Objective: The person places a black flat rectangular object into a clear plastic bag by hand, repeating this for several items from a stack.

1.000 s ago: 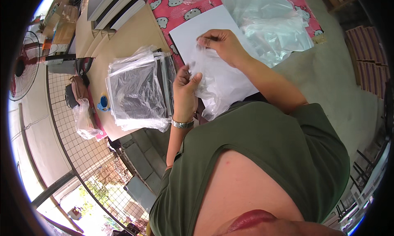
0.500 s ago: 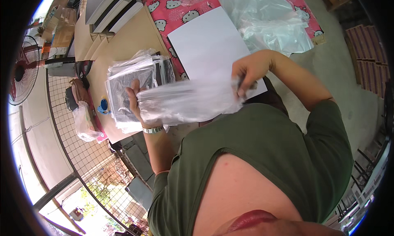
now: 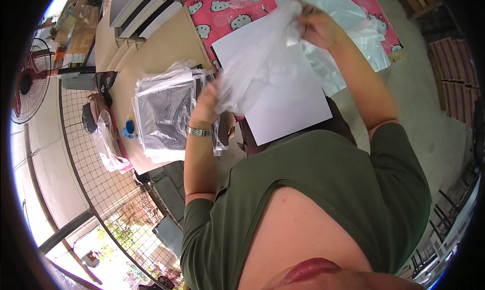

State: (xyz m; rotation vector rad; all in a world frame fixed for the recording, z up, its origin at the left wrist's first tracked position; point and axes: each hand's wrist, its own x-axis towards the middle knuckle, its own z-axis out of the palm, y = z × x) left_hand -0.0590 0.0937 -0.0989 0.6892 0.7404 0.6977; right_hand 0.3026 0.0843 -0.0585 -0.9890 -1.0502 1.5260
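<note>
A clear plastic bag (image 3: pixel 262 58), blurred by motion, stretches between my two hands above a white board or sheet (image 3: pixel 283 108). My left hand (image 3: pixel 206 104), with a metal watch on its wrist, is closed on the bag's near left end. At the far right end my right hand (image 3: pixel 317 26) pinches the plastic, its fingers partly smeared. The white sheet lies at the table's near edge and reaches over my lap. To the left of my left hand is a stack of dark flat items in clear plastic (image 3: pixel 166 111). More clear plastic bags (image 3: pixel 348 42) lie right of the sheet.
Thick dark-covered books (image 3: pixel 151 12) stand stacked at the far left on brown board (image 3: pixel 166 42). A pink patterned cloth (image 3: pixel 222 22) covers the table. A blue tape roll (image 3: pixel 130 128) sits at the left edge. A fan (image 3: pixel 33 83) stands farther left.
Both hands have moved away from my body, the right one farther up. The plastic has swung from low across my front to above the white sheet, uncovering the sheet's near part.
</note>
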